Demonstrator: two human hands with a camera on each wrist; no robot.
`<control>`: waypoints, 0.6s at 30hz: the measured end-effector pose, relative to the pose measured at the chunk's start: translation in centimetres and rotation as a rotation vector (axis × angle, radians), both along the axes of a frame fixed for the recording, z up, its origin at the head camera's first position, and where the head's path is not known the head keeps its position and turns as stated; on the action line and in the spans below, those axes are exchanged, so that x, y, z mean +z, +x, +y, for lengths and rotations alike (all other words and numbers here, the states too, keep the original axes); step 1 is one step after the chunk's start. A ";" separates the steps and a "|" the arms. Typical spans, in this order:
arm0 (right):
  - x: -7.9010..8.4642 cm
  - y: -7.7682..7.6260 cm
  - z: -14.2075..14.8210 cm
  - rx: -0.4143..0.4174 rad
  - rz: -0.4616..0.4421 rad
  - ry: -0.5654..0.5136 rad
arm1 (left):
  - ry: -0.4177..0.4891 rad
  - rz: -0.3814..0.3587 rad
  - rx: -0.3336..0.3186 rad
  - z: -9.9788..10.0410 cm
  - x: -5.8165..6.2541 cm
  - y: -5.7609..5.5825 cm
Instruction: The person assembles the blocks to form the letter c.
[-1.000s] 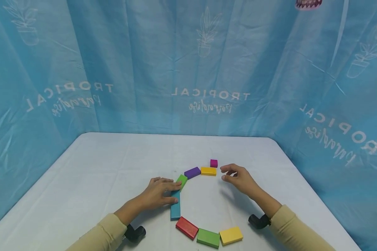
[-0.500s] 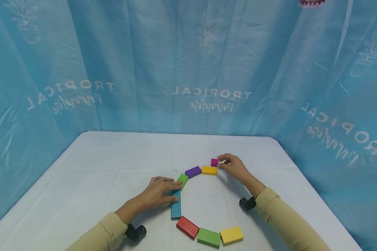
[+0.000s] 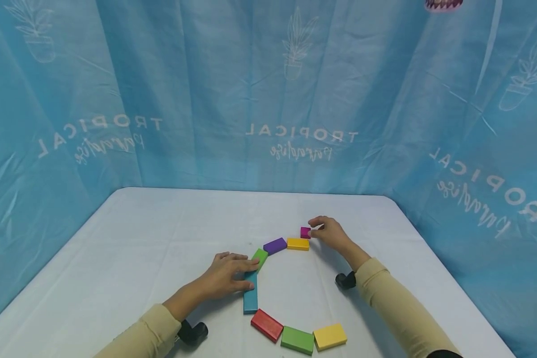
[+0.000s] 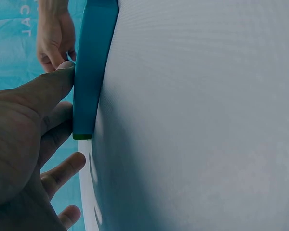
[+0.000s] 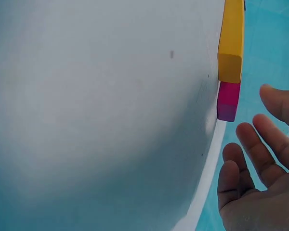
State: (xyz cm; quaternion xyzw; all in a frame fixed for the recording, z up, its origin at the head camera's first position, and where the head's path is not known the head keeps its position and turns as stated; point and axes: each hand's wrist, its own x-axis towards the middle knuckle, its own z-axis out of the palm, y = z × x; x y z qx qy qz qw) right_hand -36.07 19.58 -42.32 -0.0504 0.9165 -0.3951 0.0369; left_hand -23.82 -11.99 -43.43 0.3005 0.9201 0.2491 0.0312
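My left hand [image 3: 225, 276] rests on the long teal block [image 3: 250, 298], fingers extended toward the light green block [image 3: 260, 257]. In the left wrist view its thumb and fingertips touch the teal block [image 4: 94, 72]. My right hand [image 3: 333, 232] hovers beside the small magenta cube [image 3: 305, 232], its thumb close to the cube's right side. In the right wrist view the fingers are spread apart, and a gap shows between them and the magenta cube [image 5: 228, 101]. Just nearer than the cube lies an orange-yellow block [image 3: 298, 244].
A purple block [image 3: 275, 246] continues the curve of blocks at the back. Toward the front lie a red block [image 3: 267, 325], a green block [image 3: 297, 339] and a yellow block [image 3: 329, 336]. The white table [image 3: 161, 228] is enclosed by blue curtains [image 3: 215, 99].
My right hand has moved away from me and slightly left, from beside the orange-yellow block to the magenta cube. The left hand stays on the teal block.
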 end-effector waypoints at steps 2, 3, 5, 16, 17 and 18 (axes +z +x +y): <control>-0.1 -0.2 -0.1 -0.012 -0.016 0.007 | 0.004 0.000 -0.001 0.0 0.0 0.0; -0.2 -0.4 -0.1 -0.015 -0.019 0.012 | 0.006 0.001 -0.002 0.0 0.0 0.0; -0.4 -0.5 0.0 -0.013 -0.022 0.019 | 0.006 0.005 -0.005 -0.1 -0.1 0.1; -0.9 -0.9 0.6 0.047 0.002 0.070 | -0.010 0.014 -0.002 0.1 0.1 0.2; -1.0 -0.9 0.6 0.046 -0.004 0.070 | -0.011 0.013 0.000 0.1 0.0 0.2; -1.0 -0.9 0.7 0.045 -0.009 0.072 | -0.011 0.010 0.001 0.1 0.0 0.1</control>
